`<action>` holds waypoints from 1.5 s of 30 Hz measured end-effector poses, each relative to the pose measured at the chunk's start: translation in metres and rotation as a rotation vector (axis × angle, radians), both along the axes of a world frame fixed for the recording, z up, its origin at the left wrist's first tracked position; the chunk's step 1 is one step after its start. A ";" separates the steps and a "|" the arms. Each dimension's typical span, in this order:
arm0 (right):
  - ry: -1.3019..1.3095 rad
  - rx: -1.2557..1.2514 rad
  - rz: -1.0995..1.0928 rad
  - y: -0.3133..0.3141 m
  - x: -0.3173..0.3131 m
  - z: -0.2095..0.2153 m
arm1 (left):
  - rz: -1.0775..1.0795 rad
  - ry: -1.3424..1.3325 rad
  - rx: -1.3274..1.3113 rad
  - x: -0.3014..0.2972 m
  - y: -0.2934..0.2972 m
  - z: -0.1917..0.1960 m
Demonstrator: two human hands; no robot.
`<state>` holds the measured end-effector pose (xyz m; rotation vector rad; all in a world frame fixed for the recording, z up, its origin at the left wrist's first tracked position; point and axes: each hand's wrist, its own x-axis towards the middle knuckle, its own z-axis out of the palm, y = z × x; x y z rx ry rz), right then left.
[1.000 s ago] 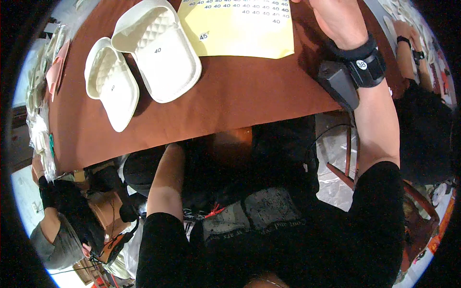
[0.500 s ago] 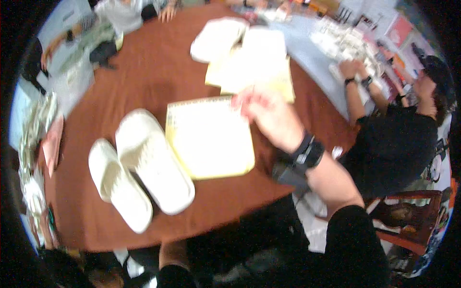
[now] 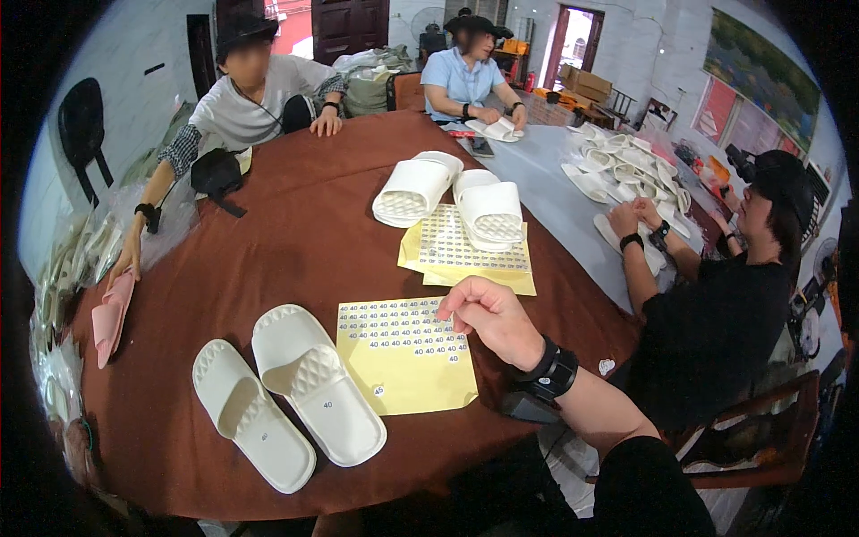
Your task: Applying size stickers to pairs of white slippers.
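Observation:
My right hand (image 3: 492, 319), with a black band on its wrist, hovers over or touches the right edge of a yellow sheet of small round stickers (image 3: 420, 385). Its thumb and fingertips are pinched together; whatever they hold, if anything, is hidden. Rows of stickers fill the sheet's far part, while a single one lies near its front left. Left of the sheet sits a pair of white slippers: the right one (image 3: 344, 425) and the left one (image 3: 277, 452) each carry a small printed sticker on the insole. My left hand is out of view.
Farther back, stacked white slippers (image 3: 414, 190) rest by more sticker sheets (image 3: 474, 240) on the brown tablecloth (image 3: 295, 242). A co-worker at left touches a pink slipper (image 3: 112, 313). Others handle white slippers at the grey table, near a slipper pile (image 3: 626, 161). A wooden chair (image 3: 761, 430) stands at right.
My view has tilted up, so the co-workers and room now show. The right hand stays pinched at the sheet's right side. A left forearm seen at the lower edge is gone from view.

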<state>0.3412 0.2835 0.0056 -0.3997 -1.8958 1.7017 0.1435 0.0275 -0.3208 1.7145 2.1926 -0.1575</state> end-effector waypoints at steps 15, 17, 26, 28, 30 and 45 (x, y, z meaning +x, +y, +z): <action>0.062 0.013 -0.042 -0.002 0.000 -0.002 | 0.111 0.008 0.030 0.027 -0.026 0.006; 0.064 0.007 -0.034 -0.003 0.001 -0.003 | 0.120 0.000 0.023 0.032 -0.028 0.007; -0.023 0.032 -0.056 -0.003 0.003 0.001 | 0.122 -0.017 0.005 0.028 -0.027 0.016; 0.028 0.006 -0.034 -0.003 0.002 0.000 | 0.127 -0.023 0.001 0.025 -0.026 0.015; 0.018 0.009 -0.036 -0.003 0.000 -0.001 | 0.136 -0.038 0.002 0.024 -0.027 0.014; 0.060 0.017 -0.052 0.004 0.001 -0.007 | 0.112 -0.123 0.089 0.038 -0.041 0.084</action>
